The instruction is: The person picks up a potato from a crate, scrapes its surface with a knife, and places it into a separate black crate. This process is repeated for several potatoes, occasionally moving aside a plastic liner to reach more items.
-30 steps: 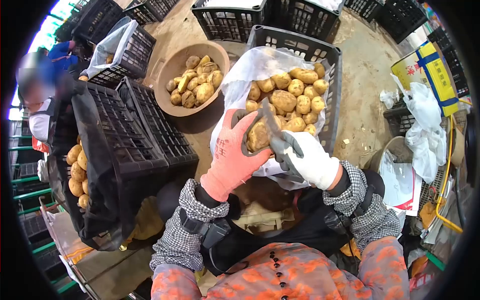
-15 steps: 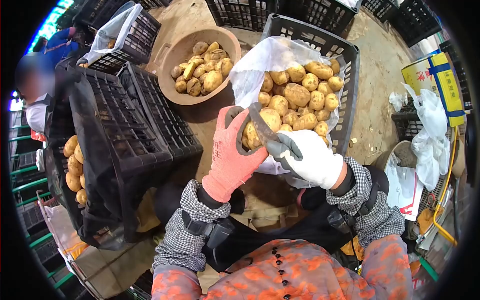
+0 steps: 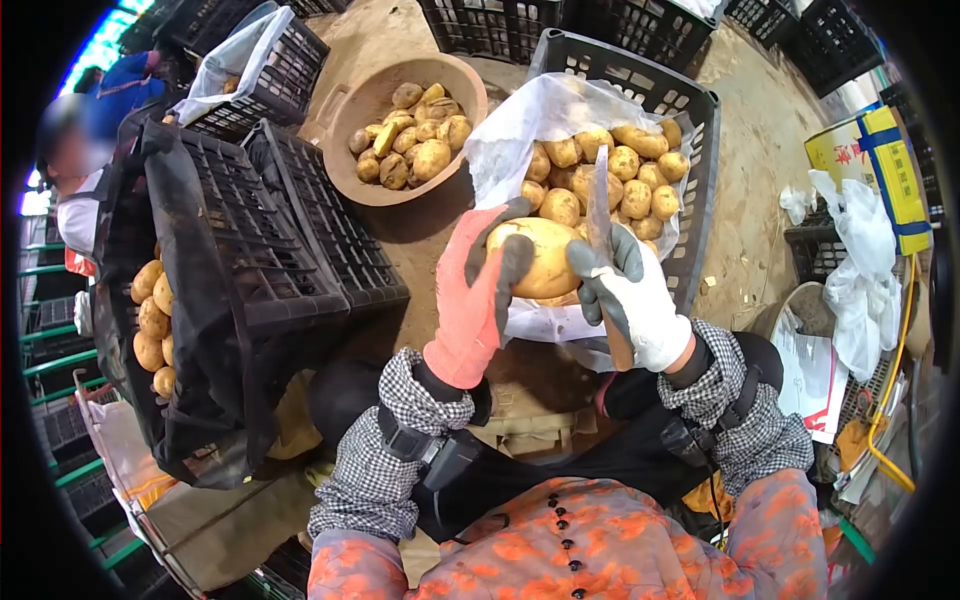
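Observation:
My left hand [image 3: 478,285], in a pink and grey glove, grips a large yellow potato [image 3: 536,258] from its left side. In a white and grey glove, my right hand [image 3: 630,290] is closed round a knife [image 3: 599,205] whose blade points up and away from me. The right thumb is at the potato's right end. Just beyond my hands stands a black crate [image 3: 705,180] lined with a white sheet [image 3: 500,140] and holding many potatoes [image 3: 595,185].
A brown basin [image 3: 340,165] of cut and blemished potatoes stands beyond my left hand. Black crates [image 3: 300,225] with dark cloth are at the left, near another person [image 3: 80,215]. At the right are white plastic bags [image 3: 860,250] and a yellow box [image 3: 890,180].
The knife has swung from lying across the potato to pointing upward. My right hand has turned, and the potato now shows whole between my hands. My left fingers have shifted round it.

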